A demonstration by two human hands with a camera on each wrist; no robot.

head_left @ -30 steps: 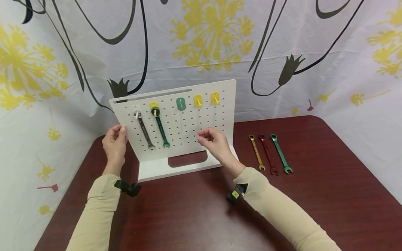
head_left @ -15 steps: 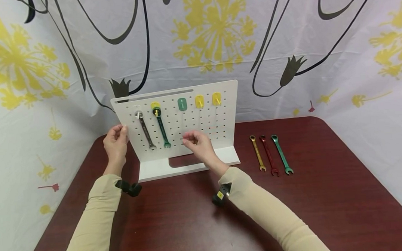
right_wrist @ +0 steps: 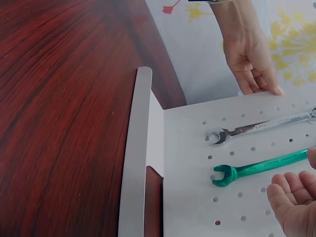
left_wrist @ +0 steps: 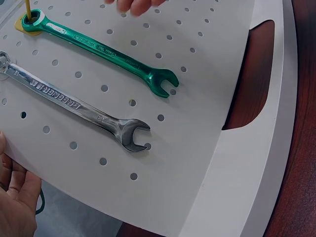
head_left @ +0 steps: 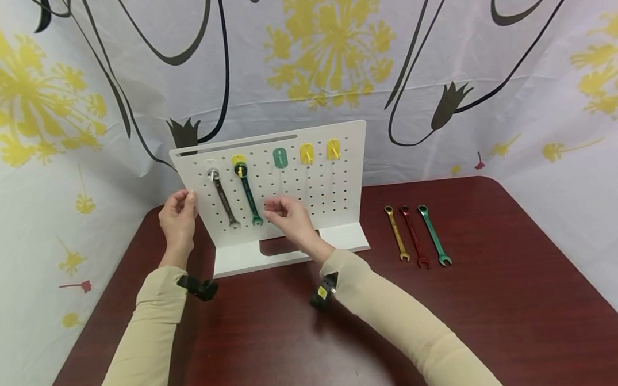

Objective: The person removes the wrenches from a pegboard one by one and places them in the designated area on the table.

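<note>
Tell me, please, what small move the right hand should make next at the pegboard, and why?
Probably close the right hand on the lower end of the green wrench hanging from the yellow hook. The fingers are relaxed, hold nothing and hover just beside its open jaw, while the left hand grips the pegboard edge, steadying it.

A dark red table (head_left: 501,323) carries a white pegboard stand (head_left: 342,237) and three wrenches (head_left: 415,237).
</note>
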